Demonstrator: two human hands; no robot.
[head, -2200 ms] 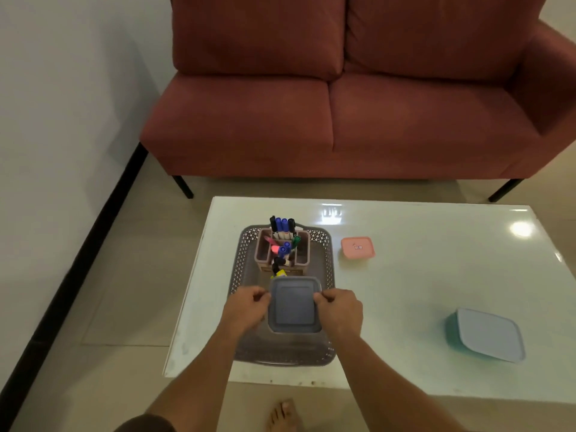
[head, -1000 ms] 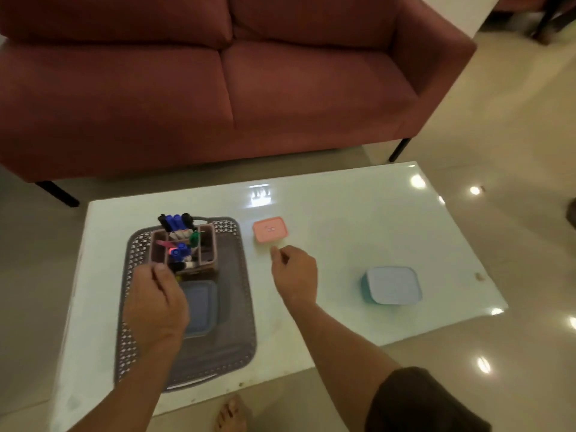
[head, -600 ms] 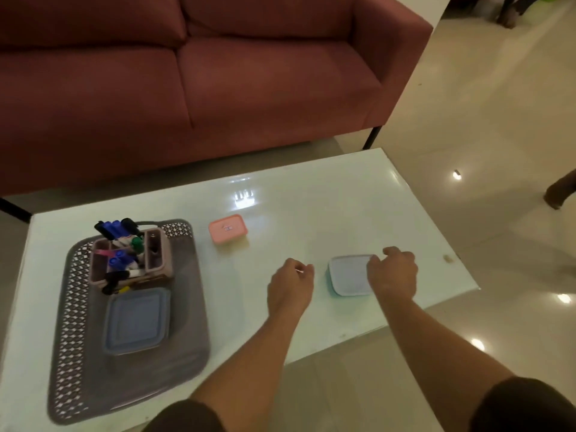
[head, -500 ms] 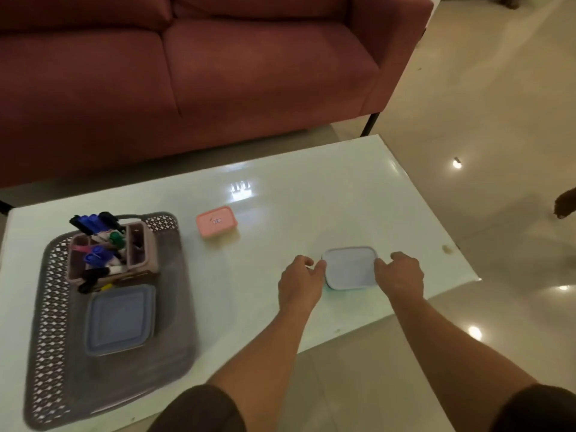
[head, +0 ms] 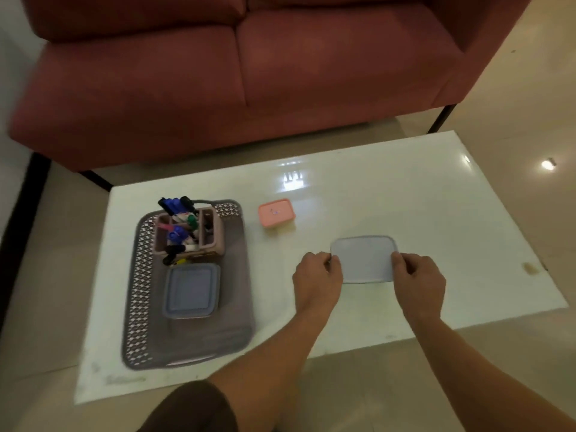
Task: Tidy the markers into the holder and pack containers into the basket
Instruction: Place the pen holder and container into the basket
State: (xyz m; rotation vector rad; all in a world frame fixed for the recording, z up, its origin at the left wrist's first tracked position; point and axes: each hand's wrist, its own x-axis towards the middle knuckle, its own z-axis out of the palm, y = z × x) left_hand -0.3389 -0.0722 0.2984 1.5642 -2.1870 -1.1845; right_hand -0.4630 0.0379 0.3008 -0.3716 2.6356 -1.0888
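**Item 1.** Lidded container (head: pixel 364 258), pale grey-blue lid, rounded rectangle. It is sitting toward 4 o'clock on the white tabletop (head: pixel 405 194), well apart from the basket. The left grip (head: pixel 318 275) is pinching its 9 o'clock edge, fingers curling at the rim. The right grip (head: pixel 417 275) is pinching its 3 o'clock edge in the same way. Whether it is resting on the surface or hanging just clear cannot be told.

**Item 2.** Pink container (head: pixel 276 213), small, lid on. It is sitting near the tabletop's centre, at 10 o'clock from Item 1 and near the basket's far corner, apart from it.

**Item 3.** Basket (head: pixel 140 275), grey, perforated rim. It is occupying the tabletop's 9 o'clock side.

**Item 4.** Marker holder (head: pixel 213 241), dusty pink, divided. It is standing at the basket's 12 o'clock end. Markers (head: pixel 176 205) with blue, black, green and pink caps are leaning in its left-hand sections, some poking over the 12 and 6 o'clock walls.

**Item 5.** Second container (head: pixel 191 289), blue-grey lid. It is lying in the basket, just at 6 o'clock of the holder.

**Item 6.** Red sofa (head: pixel 218 73). It is standing beyond the tabletop at 12 o'clock.
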